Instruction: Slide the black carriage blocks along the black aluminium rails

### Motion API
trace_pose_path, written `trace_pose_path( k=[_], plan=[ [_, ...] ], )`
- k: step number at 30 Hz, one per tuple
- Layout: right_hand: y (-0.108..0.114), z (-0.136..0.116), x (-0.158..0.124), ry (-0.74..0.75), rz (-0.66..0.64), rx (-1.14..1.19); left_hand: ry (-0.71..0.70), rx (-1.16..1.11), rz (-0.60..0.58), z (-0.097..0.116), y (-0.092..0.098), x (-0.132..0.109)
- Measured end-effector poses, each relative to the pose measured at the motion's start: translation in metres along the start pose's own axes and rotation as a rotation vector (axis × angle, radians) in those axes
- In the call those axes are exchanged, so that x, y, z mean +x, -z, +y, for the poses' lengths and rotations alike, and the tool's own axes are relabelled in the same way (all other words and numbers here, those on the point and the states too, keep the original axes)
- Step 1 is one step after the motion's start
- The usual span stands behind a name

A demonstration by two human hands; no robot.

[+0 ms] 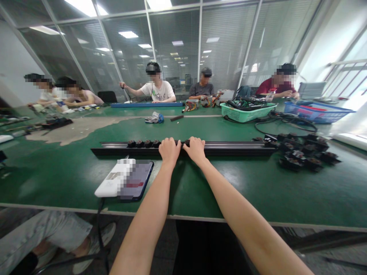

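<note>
A long black channel-shaped rail (237, 151) lies crosswise on the green table. Several small black blocks (139, 144) sit in a row inside its left half. My left hand (169, 151) is closed over the rail just right of that row, its fingers curled over toward the far side. Close beside it my right hand (196, 149) also grips the rail, the two thumbs facing each other. A small dark piece (187, 142) shows by my right thumb; whether I touch it, I cannot tell. The curled fingertips are hidden.
A pile of black square parts (304, 149) lies at the rail's right end. Nearer me, left, are a white power bank (116, 179) and a phone (140, 179). Beyond stand a green basket (243, 114) and a blue basket (329, 114). Several people sit around the table.
</note>
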State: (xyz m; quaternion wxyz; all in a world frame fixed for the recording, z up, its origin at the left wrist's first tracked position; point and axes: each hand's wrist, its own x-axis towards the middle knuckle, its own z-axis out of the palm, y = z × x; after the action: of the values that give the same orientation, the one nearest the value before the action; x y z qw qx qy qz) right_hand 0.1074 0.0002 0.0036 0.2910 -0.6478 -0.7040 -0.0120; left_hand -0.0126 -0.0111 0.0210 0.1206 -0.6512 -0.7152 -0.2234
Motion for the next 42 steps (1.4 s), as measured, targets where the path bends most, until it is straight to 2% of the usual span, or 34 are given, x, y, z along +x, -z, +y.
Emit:
trace_pose_path(
  k=[5,27,42],
  plan=[
    [0.003,0.004,-0.001,0.015,0.020,-0.068,0.002,0.013,-0.005,0.002,0.002,-0.001],
    [0.009,0.010,0.000,-0.004,0.021,-0.041,-0.004,0.002,-0.004,0.002,0.004,-0.002],
    [0.013,0.014,0.000,-0.074,0.027,-0.013,0.001,0.007,-0.024,0.003,0.003,-0.002]
  ],
)
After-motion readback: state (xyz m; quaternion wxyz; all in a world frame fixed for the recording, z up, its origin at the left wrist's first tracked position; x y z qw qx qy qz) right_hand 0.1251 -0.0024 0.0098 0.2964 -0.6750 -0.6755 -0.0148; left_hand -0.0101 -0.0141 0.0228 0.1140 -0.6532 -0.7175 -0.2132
